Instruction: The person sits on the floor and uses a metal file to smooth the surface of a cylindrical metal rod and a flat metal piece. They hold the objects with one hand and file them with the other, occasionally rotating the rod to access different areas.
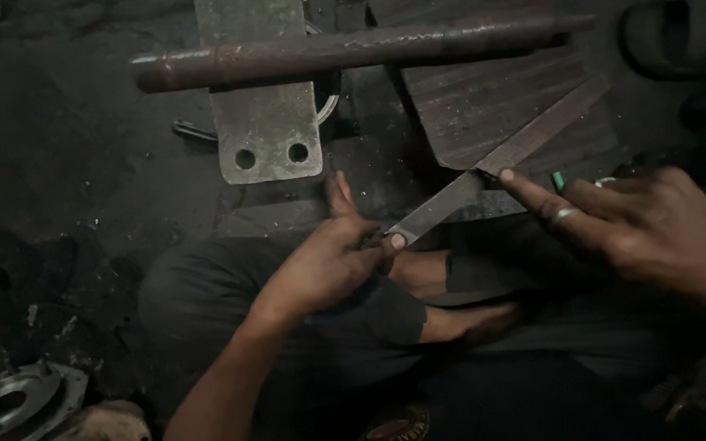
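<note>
- The floor (75, 163) is the biggest thing I see: dark, grimy, littered with small flecks; the room is dim and I can make out little beyond it
- A flat steel plate (265, 122) with two round holes near its lower edge lies at top centre, and a long rusty round bar (345, 53) runs across over it
- To the right of the plate lies a dark ridged sheet (484, 114), with the far end of the file over it
- A round machined metal casting (14, 400) shows at the bottom left corner
- A long flat file (492, 167) runs diagonally from centre to upper right
- My left hand (324, 269) is closed around a small dark workpiece (373, 241) at the near end of the file, thumb pressed on the blade
- My right hand (655, 224), ring on one finger, is mostly open, its forefinger tip resting on the file near mid-length; it looks blurred
- My judgement: with only a fingertip steadying it, the file could skid off the small part and scrape the left thumb, which sits right on the blade
</note>
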